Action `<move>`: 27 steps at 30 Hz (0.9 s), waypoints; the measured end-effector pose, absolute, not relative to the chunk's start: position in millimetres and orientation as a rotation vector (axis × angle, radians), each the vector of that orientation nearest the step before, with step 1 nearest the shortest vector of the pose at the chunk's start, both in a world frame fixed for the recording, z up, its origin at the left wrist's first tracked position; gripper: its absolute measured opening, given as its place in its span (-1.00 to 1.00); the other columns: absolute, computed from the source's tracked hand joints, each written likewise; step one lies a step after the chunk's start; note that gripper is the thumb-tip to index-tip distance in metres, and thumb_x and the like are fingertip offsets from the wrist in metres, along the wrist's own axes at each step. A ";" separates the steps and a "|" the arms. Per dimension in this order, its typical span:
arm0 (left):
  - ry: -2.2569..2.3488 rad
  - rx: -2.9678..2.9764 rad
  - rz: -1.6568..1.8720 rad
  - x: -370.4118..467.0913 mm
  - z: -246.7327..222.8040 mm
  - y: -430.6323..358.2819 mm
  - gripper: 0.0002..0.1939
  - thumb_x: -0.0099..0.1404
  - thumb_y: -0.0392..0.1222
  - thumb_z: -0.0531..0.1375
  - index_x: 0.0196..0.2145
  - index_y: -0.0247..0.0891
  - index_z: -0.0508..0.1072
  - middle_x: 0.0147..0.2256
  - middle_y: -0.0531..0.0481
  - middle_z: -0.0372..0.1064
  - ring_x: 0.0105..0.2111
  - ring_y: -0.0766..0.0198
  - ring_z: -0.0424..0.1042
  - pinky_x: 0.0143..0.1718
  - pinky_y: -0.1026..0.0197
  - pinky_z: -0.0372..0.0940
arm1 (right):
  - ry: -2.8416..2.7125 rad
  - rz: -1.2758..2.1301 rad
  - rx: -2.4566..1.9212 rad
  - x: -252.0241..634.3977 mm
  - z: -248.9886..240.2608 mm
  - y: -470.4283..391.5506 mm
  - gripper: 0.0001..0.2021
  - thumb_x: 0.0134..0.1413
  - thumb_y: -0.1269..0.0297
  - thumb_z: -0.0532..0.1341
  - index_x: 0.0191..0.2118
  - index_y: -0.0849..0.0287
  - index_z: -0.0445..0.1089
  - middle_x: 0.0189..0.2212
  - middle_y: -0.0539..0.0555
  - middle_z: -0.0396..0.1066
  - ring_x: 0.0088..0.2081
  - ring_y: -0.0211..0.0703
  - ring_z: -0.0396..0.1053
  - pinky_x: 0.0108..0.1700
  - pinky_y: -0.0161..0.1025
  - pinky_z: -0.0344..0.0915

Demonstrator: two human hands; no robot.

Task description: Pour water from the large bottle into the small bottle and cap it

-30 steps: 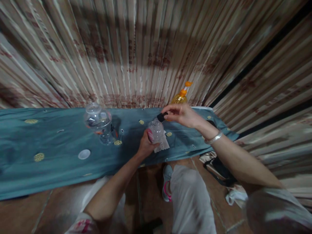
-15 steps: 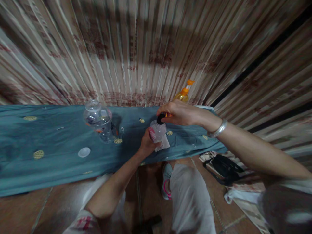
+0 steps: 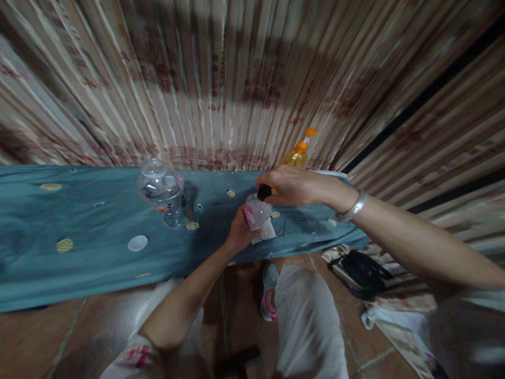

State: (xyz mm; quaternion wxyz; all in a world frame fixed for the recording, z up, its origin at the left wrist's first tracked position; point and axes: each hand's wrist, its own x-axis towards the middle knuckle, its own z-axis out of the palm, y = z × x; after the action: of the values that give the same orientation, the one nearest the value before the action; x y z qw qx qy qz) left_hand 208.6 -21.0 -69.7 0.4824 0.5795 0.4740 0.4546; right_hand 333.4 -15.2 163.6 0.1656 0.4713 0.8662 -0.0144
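Your small bottle (image 3: 259, 209) is clear and colourless, with a rounded body and a pink patch on its side that is too small to read. It is in the right half of the blue-green cloth-covered surface (image 3: 98, 218), in front of you; whether its base touches the cloth, you can't tell. Your left hand (image 3: 240, 231) has its grip wrapped around the body, while your right hand (image 3: 290, 185) pinches the black cap (image 3: 264, 192) at the neck; how firmly the cap sits is hidden. The dark and orange marks on the clear jar (image 3: 161, 189) to the left can't be read either. Counting up, you have one small bottle, one black cap, one jar, one whitish disc (image 3: 138, 243), one white scrap (image 3: 267, 231) beside the bottle, and one orange-topped pump bottle (image 3: 295, 158) partly behind your right hand.
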 end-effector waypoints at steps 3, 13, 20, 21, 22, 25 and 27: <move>1.159 1.416 1.103 208.4 -70.7 -20.6 -0.22 -0.21 -0.38 0.46 -0.01 -0.18 0.31 -0.13 0.00 0.51 -0.13 0.14 0.50 -0.01 0.06 0.38 | 2.418 0.048 1.390 330.8 161.5 -16.1 -0.74 0.33 0.19 0.27 0.00 0.24 0.53 -0.22 0.19 0.61 -0.15 -0.03 0.54 -0.22 -0.25 0.23; 1.168 1.442 1.074 208.0 -67.1 -20.8 -0.24 -0.17 -0.40 0.44 0.01 -0.22 0.30 -0.08 -0.06 0.52 -0.09 0.12 0.52 0.03 0.04 0.39 | 2.487 0.007 1.306 333.6 157.1 -10.3 -0.59 0.24 0.32 0.34 0.17 0.22 0.43 -0.07 0.18 0.60 -0.06 -0.03 0.53 -0.16 -0.26 0.26; 1.154 1.435 1.081 206.5 -69.7 -20.5 -0.25 -0.16 -0.38 0.44 0.01 -0.19 0.32 -0.08 -0.03 0.52 -0.07 0.12 0.52 0.04 0.05 0.39 | 2.385 0.139 1.357 325.5 154.1 -8.9 -0.66 0.38 0.10 0.23 -0.04 0.30 0.56 -0.22 0.28 0.60 -0.11 0.05 0.56 -0.19 -0.22 0.27; 1.153 1.435 1.089 206.5 -70.2 -20.4 -0.25 -0.16 -0.38 0.44 0.01 -0.19 0.32 -0.09 -0.02 0.52 -0.08 0.12 0.52 0.03 0.05 0.40 | 2.386 0.145 1.355 325.6 154.1 -9.0 -0.65 0.36 0.09 0.25 -0.02 0.31 0.55 -0.22 0.29 0.61 -0.11 0.06 0.56 -0.20 -0.22 0.26; 1.150 1.437 1.095 206.5 -70.5 -20.2 -0.26 -0.16 -0.38 0.44 0.00 -0.18 0.32 -0.09 -0.01 0.52 -0.08 0.13 0.52 0.02 0.06 0.40 | 2.400 0.138 1.343 326.0 154.2 -9.0 -0.65 0.33 0.10 0.28 0.02 0.31 0.53 -0.21 0.27 0.61 -0.11 0.06 0.56 -0.21 -0.22 0.26; 1.134 1.451 1.095 206.6 -70.5 -20.0 -0.28 -0.14 -0.38 0.43 0.00 -0.19 0.31 -0.09 -0.02 0.52 -0.09 0.14 0.52 0.02 0.07 0.40 | 2.454 0.089 1.273 327.9 154.7 -7.9 -0.62 0.25 0.24 0.35 0.13 0.23 0.46 -0.14 0.20 0.61 -0.09 0.00 0.56 -0.22 -0.26 0.25; 1.128 1.450 1.091 206.4 -70.2 -20.1 -0.28 -0.14 -0.37 0.43 0.00 -0.19 0.31 -0.08 -0.02 0.52 -0.08 0.14 0.52 0.03 0.06 0.40 | 2.451 0.078 1.251 327.9 154.3 -7.1 -0.70 0.28 0.28 0.32 0.09 0.21 0.49 -0.14 0.18 0.61 -0.09 -0.03 0.56 -0.22 -0.27 0.24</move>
State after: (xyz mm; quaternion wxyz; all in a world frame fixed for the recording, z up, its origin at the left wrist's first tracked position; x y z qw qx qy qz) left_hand 206.4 -20.1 -70.2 0.4816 0.5949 0.4626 0.4474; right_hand 327.9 -7.1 154.3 0.1932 0.4459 0.8736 0.0279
